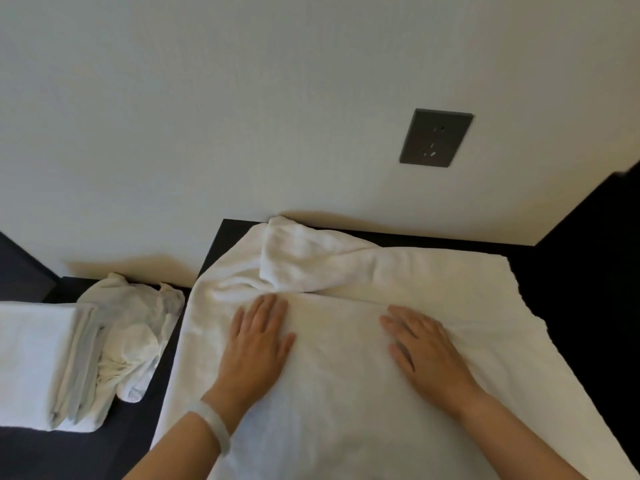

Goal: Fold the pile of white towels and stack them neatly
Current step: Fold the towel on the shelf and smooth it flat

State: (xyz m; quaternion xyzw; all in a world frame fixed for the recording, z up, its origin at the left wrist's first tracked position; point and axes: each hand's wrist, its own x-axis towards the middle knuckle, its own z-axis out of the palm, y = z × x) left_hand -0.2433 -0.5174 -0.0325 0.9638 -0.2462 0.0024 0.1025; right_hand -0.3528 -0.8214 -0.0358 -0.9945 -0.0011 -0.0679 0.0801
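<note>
A large white towel (339, 393) lies spread over the dark table (228, 237), with its far part bunched and rumpled near the wall. My left hand (258, 344) presses flat on the towel left of centre, fingers straight. My right hand (426, 348) lies flat on it to the right, fingers spread. To the left, a stack of folded white towels (45, 365) rests on a lower dark surface. Between the stack and the table sits a crumpled pile of white towels (135, 334).
A pale wall rises just behind the table, with a dark socket plate (435, 137) on it. The dark table edge shows at the right (588, 306). A pale bracelet (214, 426) circles my left wrist.
</note>
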